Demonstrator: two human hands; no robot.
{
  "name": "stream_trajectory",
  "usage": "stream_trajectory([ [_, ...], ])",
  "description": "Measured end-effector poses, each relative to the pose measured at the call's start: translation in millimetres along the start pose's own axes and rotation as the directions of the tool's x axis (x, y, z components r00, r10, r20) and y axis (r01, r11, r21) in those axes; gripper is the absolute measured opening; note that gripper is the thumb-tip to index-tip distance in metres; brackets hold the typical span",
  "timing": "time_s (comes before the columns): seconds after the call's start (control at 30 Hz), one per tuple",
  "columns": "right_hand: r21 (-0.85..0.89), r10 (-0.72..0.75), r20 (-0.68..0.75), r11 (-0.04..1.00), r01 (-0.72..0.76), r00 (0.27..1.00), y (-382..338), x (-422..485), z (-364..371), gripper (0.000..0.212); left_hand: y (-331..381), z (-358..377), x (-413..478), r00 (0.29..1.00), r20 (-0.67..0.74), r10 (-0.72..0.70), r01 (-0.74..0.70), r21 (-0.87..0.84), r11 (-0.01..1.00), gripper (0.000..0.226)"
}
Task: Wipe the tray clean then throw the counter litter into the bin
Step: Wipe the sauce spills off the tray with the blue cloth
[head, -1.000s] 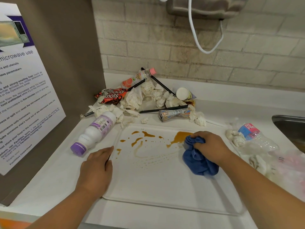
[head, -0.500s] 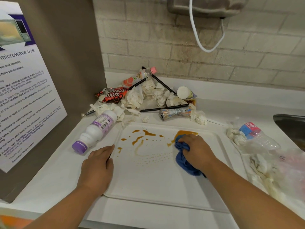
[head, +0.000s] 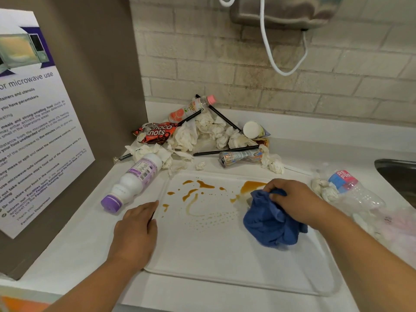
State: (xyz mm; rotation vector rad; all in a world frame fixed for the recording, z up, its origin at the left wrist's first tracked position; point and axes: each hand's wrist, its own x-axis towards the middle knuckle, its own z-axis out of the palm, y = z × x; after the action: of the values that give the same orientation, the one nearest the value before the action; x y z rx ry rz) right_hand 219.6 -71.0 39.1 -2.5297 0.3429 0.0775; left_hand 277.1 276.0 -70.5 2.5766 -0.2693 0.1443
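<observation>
The poster (head: 33,131) is cut off by the left edge and its smallest print is illegible; the sink (head: 396,164) is cut off by the right edge. The blue cloth (head: 272,224) and right hand (head: 292,199) cover part of the brown spill (head: 249,184) on the tray (head: 225,255).

Litter pile (head: 202,136) lies behind the tray (head: 213,251); sink (head: 398,174) at right.

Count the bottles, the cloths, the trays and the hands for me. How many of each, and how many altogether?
Bottles: 3 (purple-capped bottle, pink-capped bottle, clear crushed bottle)
Cloths: 1 (blue cloth)
Trays: 1 (white tray)
Hands: 2 (left hand, right hand)
Total: 7
</observation>
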Motion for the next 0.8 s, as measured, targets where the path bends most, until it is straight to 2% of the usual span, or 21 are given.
stream_trajectory([
  [0.23, 0.083, 0.05, -0.2, 0.996, -0.034, 0.978, -1.2, -15.6, -56.2, 0.024, 3.5, -1.6, -1.3, 1.0, -0.002, -0.004, 0.004, -0.006, 1.0, 0.048],
  [0.33, 0.1, 0.04, -0.291, 0.995, -0.011, 0.956, -9.1, -21.6, -64.4, 0.013, 5.0, -2.8, -2.6, 1.0, -0.006, -0.003, 0.003, -0.003, 1.0, 0.048],
  [0.4, 0.125, 0.009, -0.254, 0.992, 0.024, 0.967, -15.3, -27.4, -60.2, 0.006, 6.1, -3.9, -2.4, 1.0, -0.008, -0.01, 0.01, -0.012, 1.0, 0.047],
  [0.5, 0.199, -0.005, -0.102, 0.98, 0.026, 0.995, -20.0, -33.0, -43.6, 0.006, 7.5, -4.3, -2.7, 1.0, -0.005, -0.004, 0.004, -0.007, 1.0, 0.047],
  [0.6, 0.106, -0.033, -0.1, 0.993, 0.044, 0.994, -9.2, -28.4, -23.7, 0.011, 6.8, -5.2, -2.8, 1.0, -0.002, -0.006, 0.006, -0.014, 1.0, 0.047],
  [0.67, 0.044, -0.076, -0.005, 0.996, 0.076, 0.997, 3.7, -25.4, -4.5, 0.023, 6.5, -5.1, -3.3, 1.0, -0.003, -0.011, 0.011, -0.016, 1.0, 0.047],
  [0.73, -0.043, -0.105, 0.122, 0.993, 0.111, 0.987, 14.1, -26.0, 21.7, 0.046, 7.2, -4.7, -3.4, 1.0, -0.004, -0.015, 0.015, -0.017, 1.0, 0.047],
  [0.8, -0.168, -0.177, 0.129, 0.966, 0.197, 0.976, 19.5, -27.2, 53.0, 0.063, 8.4, -4.3, -4.3, 1.0, -0.008, -0.027, 0.027, -0.023, 0.999, 0.046],
])
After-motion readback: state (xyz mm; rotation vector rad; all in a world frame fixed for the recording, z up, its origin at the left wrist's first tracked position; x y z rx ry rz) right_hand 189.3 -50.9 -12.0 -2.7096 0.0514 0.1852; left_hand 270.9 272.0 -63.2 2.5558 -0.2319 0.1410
